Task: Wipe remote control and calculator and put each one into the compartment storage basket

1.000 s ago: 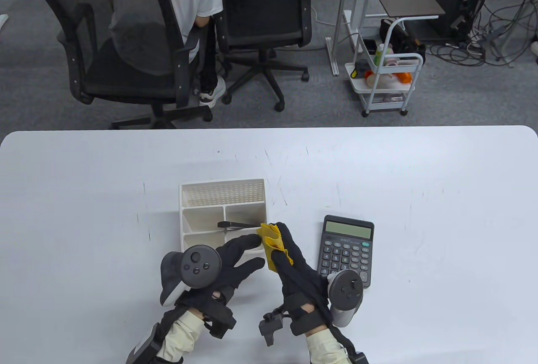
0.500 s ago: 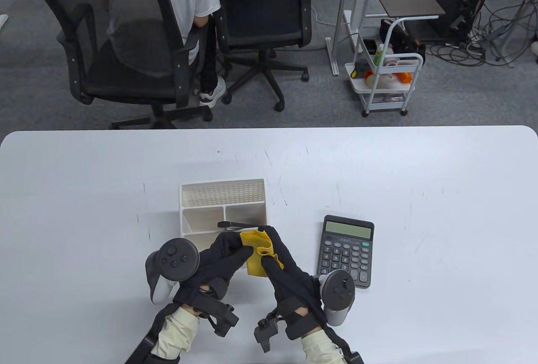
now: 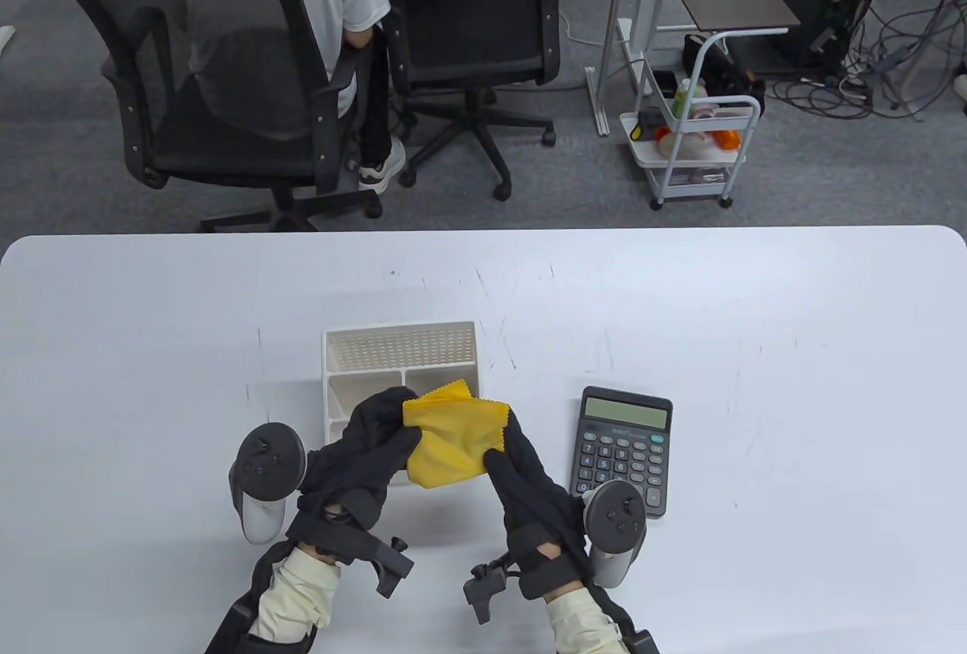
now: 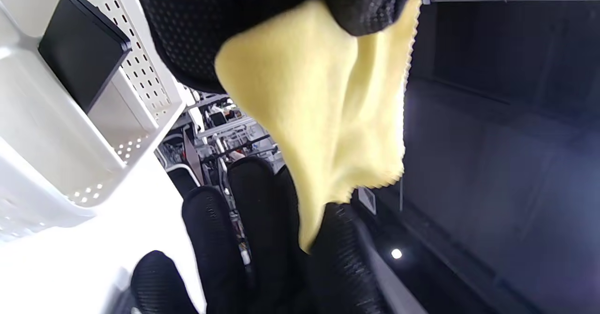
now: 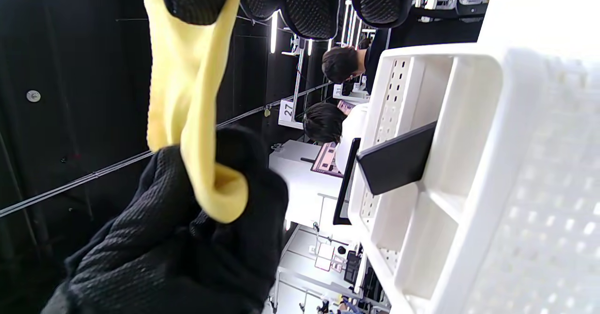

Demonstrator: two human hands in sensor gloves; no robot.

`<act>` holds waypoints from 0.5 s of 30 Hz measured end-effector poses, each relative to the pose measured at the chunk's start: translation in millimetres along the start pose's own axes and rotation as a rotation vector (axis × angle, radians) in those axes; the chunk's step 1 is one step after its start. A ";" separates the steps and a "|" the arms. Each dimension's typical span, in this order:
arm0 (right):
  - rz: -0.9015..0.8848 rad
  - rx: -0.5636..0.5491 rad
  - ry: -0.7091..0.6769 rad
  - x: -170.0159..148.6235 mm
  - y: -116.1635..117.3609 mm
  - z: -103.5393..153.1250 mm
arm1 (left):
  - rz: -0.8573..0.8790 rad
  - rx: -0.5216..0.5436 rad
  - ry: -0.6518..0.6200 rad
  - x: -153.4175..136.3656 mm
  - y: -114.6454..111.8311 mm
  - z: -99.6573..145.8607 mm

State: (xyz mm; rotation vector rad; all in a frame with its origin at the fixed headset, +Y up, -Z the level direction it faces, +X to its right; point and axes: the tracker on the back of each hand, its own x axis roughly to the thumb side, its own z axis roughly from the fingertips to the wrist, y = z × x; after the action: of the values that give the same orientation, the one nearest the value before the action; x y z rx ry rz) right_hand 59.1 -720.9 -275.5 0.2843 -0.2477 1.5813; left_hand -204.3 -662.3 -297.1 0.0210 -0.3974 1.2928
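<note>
basket: the compartment storage basket (image 3: 400, 359) stood on the surface (image 3: 755, 352), left of centre, near its front edge.
remote: the remote control (image 5: 398, 164) stood tilted in a compartment of the basket, one end leaning on a divider.
calculator: the calculator (image 3: 624, 448) lay flat on the surface, right of the basket and apart from it.
cloth: the cloth (image 3: 449, 436) was held above the front of the basket, between the two hands.
hands: the left hand (image 3: 363, 450) was at the cloth's left edge, the right hand (image 3: 532, 484) at its right edge, between basket and calculator.
behind: beyond the surface's far edge stood chairs (image 3: 227, 80) and a cart (image 3: 695, 148).
</note>
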 end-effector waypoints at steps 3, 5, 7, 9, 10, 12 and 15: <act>0.067 -0.038 -0.005 3.5 -4.7 -0.6 | 0.000 0.049 0.006 -0.7 13.0 1.5; 0.161 -0.066 -0.021 9.5 -9.6 -1.8 | 0.015 0.076 0.012 -1.2 21.2 3.2; 0.273 -0.090 -0.041 16.9 -15.3 -4.0 | 0.045 0.107 0.029 -1.4 29.6 4.6; 0.400 -0.128 -0.056 25.8 -24.3 -8.9 | 0.051 0.128 0.036 -2.1 38.3 6.4; 0.436 -0.140 -0.054 28.3 -28.0 -11.6 | 0.057 0.135 0.035 -2.3 41.3 6.8; 0.522 -0.174 -0.029 33.3 -40.5 -20.8 | 0.078 0.131 0.047 -3.8 49.1 8.7; 0.644 -0.166 0.044 35.0 -58.0 -32.9 | 0.114 0.137 0.050 -7.0 56.6 10.3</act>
State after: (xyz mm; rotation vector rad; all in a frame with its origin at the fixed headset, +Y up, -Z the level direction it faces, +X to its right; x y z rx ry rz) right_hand 115.3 -675.3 -295.9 0.0342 -0.4650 2.1831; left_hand -261.6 -655.2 -301.2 0.0822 -0.2700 1.4283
